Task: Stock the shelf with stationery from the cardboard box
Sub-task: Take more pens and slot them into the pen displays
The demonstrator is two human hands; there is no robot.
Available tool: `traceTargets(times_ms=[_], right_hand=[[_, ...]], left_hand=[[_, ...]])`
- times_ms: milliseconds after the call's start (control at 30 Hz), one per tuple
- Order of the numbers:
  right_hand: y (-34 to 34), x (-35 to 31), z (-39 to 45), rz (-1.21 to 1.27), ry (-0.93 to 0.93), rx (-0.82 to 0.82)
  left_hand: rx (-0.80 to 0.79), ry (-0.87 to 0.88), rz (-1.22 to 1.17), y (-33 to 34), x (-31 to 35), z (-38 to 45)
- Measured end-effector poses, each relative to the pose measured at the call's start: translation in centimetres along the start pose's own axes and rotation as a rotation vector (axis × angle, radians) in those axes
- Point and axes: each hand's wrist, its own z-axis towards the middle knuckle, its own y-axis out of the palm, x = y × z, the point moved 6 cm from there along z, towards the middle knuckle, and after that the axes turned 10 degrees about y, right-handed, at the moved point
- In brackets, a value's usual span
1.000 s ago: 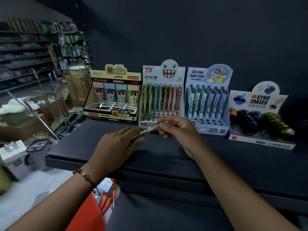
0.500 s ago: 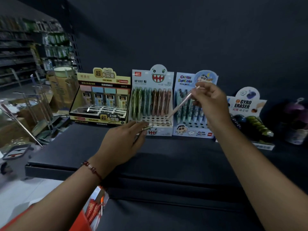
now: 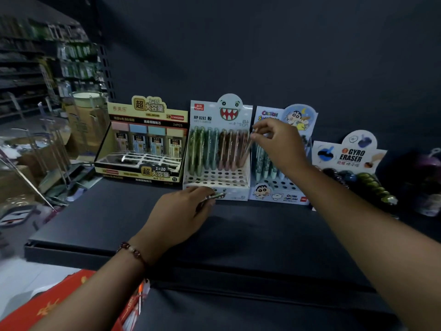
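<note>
On the dark shelf (image 3: 119, 223) stands a white monster-face pen display (image 3: 239, 185) with green and pink pens upright in its holes. My right hand (image 3: 278, 144) pinches the top of a pink pen (image 3: 247, 150) and holds it tilted over the display's right side. My left hand (image 3: 181, 216) lies on the shelf just before the display and grips several pens (image 3: 214, 195), whose tips poke out by the fingers. The cardboard box is out of sight.
A yellow pencil-lead display (image 3: 143, 149) stands left of the pen display. A cartoon pen display (image 3: 279, 187) and a gyro eraser display (image 3: 353, 161) stand to the right. A red package (image 3: 59, 304) sits below at the bottom left. Store racks fill the far left.
My right hand took one pen from the bunch in my left hand, lifted it and moved it down over the monster display. My left hand stayed on the shelf.
</note>
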Motion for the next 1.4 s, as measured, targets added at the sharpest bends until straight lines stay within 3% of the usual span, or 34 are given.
traceTargets(times_ms=[267, 567, 1100, 1167, 1267, 1400], right_hand=[[2.0, -0.1, 1.5, -0.165, -0.009, -0.158], [2.2, -0.7, 3.6, -0.345, 0.029, -0.203], [2.5, -1.4, 2.0, -0.581, -0.032, -0.085], [1.6, -2.4, -0.2, -0.517, -0.052, -0.048], [0.8, -2.8, -5.8, -0.214, 0.0, -0.08], [3.2, -1.2, -12.5, 0.264, 0.316, -0.323]], left_hand=[[-0.008, -0.026, -0.042, 0.0, -0.1, -0.1], [-0.011, -0.033, -0.056, 0.1, -0.2, -0.1], [0.024, -0.01, -0.05, -0.1, -0.2, 0.0], [0.034, -0.003, -0.044, -0.2, -0.1, 0.0], [0.056, -0.005, -0.05, -0.5, 0.0, -0.1], [0.089, 0.022, -0.01, -0.7, 0.3, 0.1]])
